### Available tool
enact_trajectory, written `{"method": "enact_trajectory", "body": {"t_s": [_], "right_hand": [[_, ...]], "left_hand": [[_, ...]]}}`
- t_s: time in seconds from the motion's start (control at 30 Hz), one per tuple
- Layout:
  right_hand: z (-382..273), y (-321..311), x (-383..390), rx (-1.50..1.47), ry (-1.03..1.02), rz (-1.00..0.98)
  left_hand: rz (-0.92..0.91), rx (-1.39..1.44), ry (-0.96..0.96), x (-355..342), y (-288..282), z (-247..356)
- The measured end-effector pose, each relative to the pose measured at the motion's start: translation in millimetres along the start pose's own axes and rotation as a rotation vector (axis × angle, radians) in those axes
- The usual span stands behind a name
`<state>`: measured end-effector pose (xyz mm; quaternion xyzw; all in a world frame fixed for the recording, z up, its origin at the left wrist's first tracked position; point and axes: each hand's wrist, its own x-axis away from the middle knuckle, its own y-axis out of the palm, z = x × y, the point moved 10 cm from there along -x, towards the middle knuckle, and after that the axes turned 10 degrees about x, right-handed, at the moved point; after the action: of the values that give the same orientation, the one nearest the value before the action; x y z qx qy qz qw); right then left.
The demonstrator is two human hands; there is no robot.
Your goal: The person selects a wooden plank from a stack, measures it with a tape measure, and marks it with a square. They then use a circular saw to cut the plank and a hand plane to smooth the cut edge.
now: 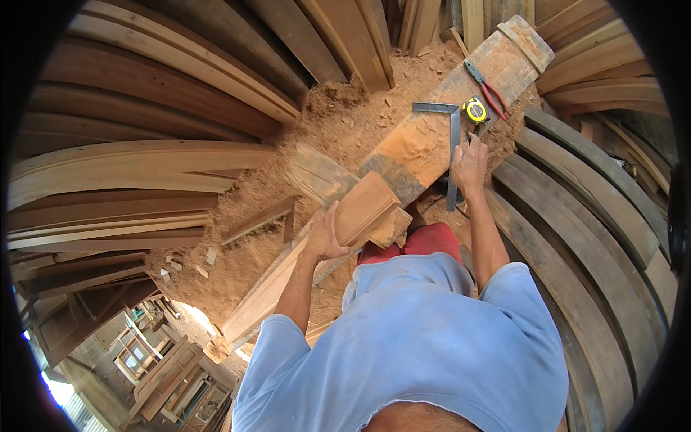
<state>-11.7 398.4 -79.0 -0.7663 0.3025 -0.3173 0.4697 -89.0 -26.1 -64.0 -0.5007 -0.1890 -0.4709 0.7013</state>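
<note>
Brown and pale timber boards (137, 176) lie side by side along the left, some curved by the lens, with their inner ends meeting a bed of sawdust (237, 259) where a few small offcuts (202, 271) are scattered. A long moulded beam (368, 207) comes up from the lower left, and its upper end rests at the lower end of the plank tabletop (514, 70). The left hand (326, 236) spans this beam, clasping it with fingers at the far edge and thumb at the near one. Red shorts (435, 241) and a light blue shirt (410, 317) show below. A dark metal square (455, 133) lies across the tabletop's right edge, one arm reaching past it. The right hand (468, 167) bends over that arm with curled fingers; I cannot tell whether its grip pinches the square or something small and dark at the fingertips. Farther right, a yellow tape measure (475, 110) and red-handled pliers (484, 83) sit near the same edge, below a wooden strip (521, 46) at the tabletop's upper end. Weathered boards (576, 237) fill the right side.
</note>
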Motion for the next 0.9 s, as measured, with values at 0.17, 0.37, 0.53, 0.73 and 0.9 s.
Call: {"method": "enact_trajectory", "body": {"t_s": [0.17,0.37,0.53,0.73,0.9], "right_hand": [[-8,18,-26,0.064,-0.128,0.059],[-29,-7,12,0.104,-0.077,-0.042],[-69,6,50,-0.118,-0.271,-0.201],[-154,9,102,-0.107,-0.449,-0.268],[-268,53,184,0.009,-0.767,-0.399]], "left_hand": [[0.22,-0.154,-0.048,10,15,10],[0.271,-0.123,-0.074,14,23,6],[0.292,-0.072,-0.048,19,23,8],[0.655,0.223,0.221,77,9,20],[0.349,1.431,0.001,127,138,-111]]}}
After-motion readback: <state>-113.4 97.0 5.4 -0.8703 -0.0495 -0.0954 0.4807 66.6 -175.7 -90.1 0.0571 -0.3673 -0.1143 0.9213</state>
